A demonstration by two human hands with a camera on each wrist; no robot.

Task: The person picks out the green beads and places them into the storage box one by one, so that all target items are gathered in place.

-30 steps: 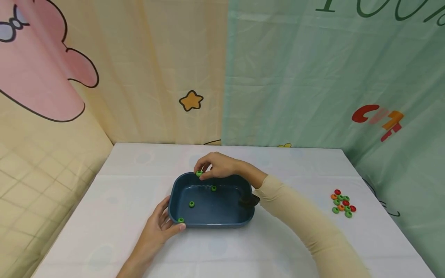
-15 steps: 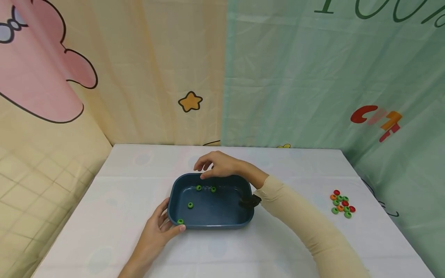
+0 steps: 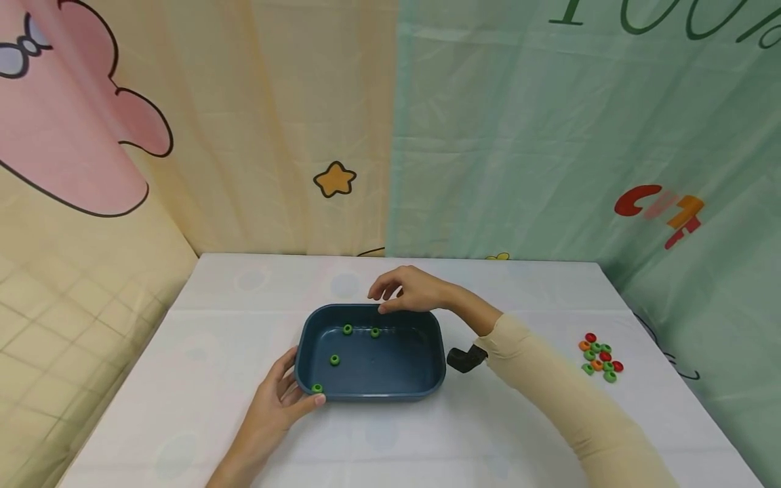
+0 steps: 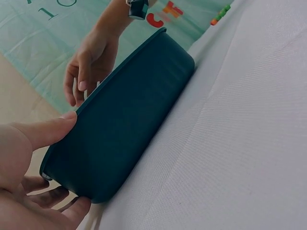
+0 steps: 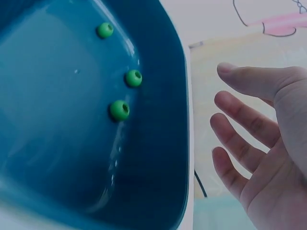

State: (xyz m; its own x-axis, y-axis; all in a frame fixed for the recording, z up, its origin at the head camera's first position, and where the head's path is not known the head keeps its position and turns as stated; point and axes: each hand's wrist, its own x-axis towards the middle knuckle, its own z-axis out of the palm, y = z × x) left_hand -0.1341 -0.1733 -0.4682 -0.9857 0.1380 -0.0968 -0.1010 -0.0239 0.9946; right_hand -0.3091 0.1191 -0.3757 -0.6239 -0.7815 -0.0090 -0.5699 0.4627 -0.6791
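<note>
A dark blue rectangular dish [image 3: 390, 369] stands on the white table, with several green beads [image 3: 335, 360] lying inside it. My left hand [image 3: 274, 400] grips its near left corner. In the left wrist view, the left thumb [image 4: 48, 132] lies on the dish's rim and the fingers bend against its side. Over the far rim hovers my right hand [image 3: 410, 290], fingers loosely bent and holding nothing. The right wrist view shows that hand [image 5: 285, 143] beside the dish wall, fingers spread, with three of the green beads [image 5: 120, 110] near that wall.
To the right on the table lies a loose group of green, red and orange beads [image 3: 604, 356]. A black wrist camera [image 3: 466, 358] sits at my right cuff, beside the dish. Printed curtains [image 3: 518, 135] hang behind the table.
One second ago my right hand pinched a green bead over the far rim. That bead now lies in the dish, and the hand has shifted right. The left hand stays put.
</note>
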